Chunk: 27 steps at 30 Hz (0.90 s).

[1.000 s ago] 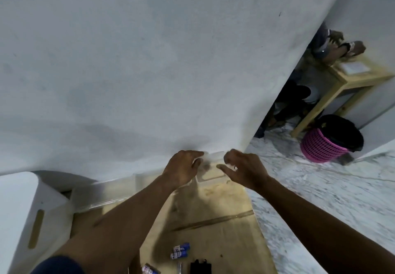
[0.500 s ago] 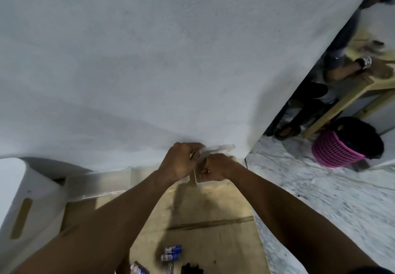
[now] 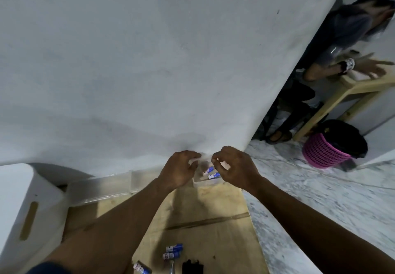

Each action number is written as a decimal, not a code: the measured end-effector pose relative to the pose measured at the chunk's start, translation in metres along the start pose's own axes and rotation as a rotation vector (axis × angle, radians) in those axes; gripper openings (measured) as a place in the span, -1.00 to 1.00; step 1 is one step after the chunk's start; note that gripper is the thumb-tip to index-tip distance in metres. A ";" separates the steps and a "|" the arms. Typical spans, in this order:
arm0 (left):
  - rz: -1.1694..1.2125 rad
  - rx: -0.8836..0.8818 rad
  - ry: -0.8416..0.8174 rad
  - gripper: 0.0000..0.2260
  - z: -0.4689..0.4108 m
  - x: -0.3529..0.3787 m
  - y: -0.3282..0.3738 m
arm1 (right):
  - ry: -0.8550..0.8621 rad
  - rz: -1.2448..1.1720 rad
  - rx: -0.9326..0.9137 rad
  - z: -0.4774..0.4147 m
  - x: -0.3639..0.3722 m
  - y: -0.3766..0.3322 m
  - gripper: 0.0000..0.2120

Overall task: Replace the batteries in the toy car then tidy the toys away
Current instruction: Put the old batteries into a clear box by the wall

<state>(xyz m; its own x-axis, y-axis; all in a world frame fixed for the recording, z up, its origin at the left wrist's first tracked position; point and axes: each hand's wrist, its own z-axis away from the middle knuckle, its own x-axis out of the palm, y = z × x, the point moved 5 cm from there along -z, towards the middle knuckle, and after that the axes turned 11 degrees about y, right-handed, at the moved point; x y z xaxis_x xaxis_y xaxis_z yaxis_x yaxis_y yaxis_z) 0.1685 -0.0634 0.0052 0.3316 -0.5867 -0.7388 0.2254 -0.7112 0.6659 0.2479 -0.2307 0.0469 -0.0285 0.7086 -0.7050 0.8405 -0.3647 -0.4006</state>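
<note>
My left hand [image 3: 178, 172] and right hand [image 3: 236, 168] meet at the small clear box [image 3: 206, 183], which stands at the tabletop's [image 3: 203, 209] far edge against the wall. My left fingers curl over its left top edge; my right thumb and forefinger pinch its right top edge. Two blue-and-white batteries [image 3: 210, 172] lie inside it. At 6 o'clock of the box, near me, two loose batteries [image 3: 173, 251] lie side by side, with a third battery [image 3: 142, 269] at their 7 o'clock. A black thing [image 3: 192, 267], cut off by the frame, lies just beside them at 5 o'clock; I cannot tell what it is.
</note>
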 end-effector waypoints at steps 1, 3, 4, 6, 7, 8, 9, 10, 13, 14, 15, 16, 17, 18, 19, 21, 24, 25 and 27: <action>-0.013 0.015 -0.007 -0.73 0.003 0.001 0.000 | 0.002 0.029 0.010 0.003 -0.002 0.002 -0.91; -0.063 0.050 -0.032 -0.72 0.009 0.006 -0.003 | -0.140 0.070 0.042 0.012 0.007 0.010 -0.75; -0.094 0.073 -0.051 -0.72 0.012 0.009 -0.004 | -0.231 0.066 0.062 0.018 0.013 0.015 -0.67; -0.169 0.141 -0.089 -0.71 0.017 0.016 -0.006 | -0.384 0.046 0.095 0.031 0.025 0.023 -0.58; -0.202 0.177 -0.096 -0.72 0.020 0.020 -0.006 | -0.438 0.051 0.100 0.036 0.029 0.026 -0.55; -0.225 0.208 -0.094 -0.73 0.021 0.023 -0.006 | -0.476 0.067 0.096 0.040 0.033 0.027 -0.53; -0.245 0.232 -0.087 -0.74 0.023 0.025 -0.006 | -0.491 0.090 0.084 0.043 0.035 0.029 -0.52; -0.261 0.249 -0.073 -0.76 0.024 0.027 -0.007 | -0.495 0.115 0.072 0.044 0.037 0.029 -0.51; -0.265 0.279 -0.022 -0.80 0.024 0.030 -0.009 | -0.460 0.168 0.053 0.045 0.042 0.028 -0.53; -0.261 0.295 -0.009 -0.81 0.024 0.031 -0.009 | -0.447 0.175 0.053 0.046 0.044 0.028 -0.55; -0.258 0.307 0.002 -0.82 0.024 0.031 -0.011 | -0.438 0.183 0.054 0.046 0.046 0.027 -0.56; -0.256 0.308 0.013 -0.81 0.023 0.032 -0.013 | -0.429 0.195 0.054 0.047 0.048 0.026 -0.58; -0.256 0.298 0.019 -0.80 0.023 0.032 -0.015 | -0.414 0.212 0.049 0.048 0.049 0.025 -0.59; -0.259 0.281 0.023 -0.78 0.024 0.033 -0.017 | -0.398 0.231 0.039 0.048 0.051 0.025 -0.59; -0.264 0.263 0.028 -0.76 0.025 0.034 -0.018 | -0.382 0.251 0.025 0.048 0.053 0.024 -0.59; -0.270 0.226 0.023 -0.73 0.027 0.036 -0.018 | -0.371 0.285 -0.002 0.050 0.055 0.022 -0.58; -0.294 0.199 -0.083 -0.72 0.028 0.037 -0.015 | -0.387 0.305 0.014 0.051 0.055 0.019 -0.57; -0.312 0.201 -0.132 -0.69 0.029 0.034 -0.014 | -0.403 0.309 0.037 0.051 0.055 0.016 -0.58; -0.329 0.216 -0.203 -0.65 0.033 0.025 -0.013 | -0.440 0.329 0.079 0.048 0.054 0.012 -0.57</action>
<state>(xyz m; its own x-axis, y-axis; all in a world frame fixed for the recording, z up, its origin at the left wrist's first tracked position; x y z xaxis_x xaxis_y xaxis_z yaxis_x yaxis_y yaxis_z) 0.1434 -0.0817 -0.0253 0.0827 -0.3642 -0.9277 0.0850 -0.9249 0.3707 0.2306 -0.2258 -0.0236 -0.0089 0.2365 -0.9716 0.8006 -0.5805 -0.1486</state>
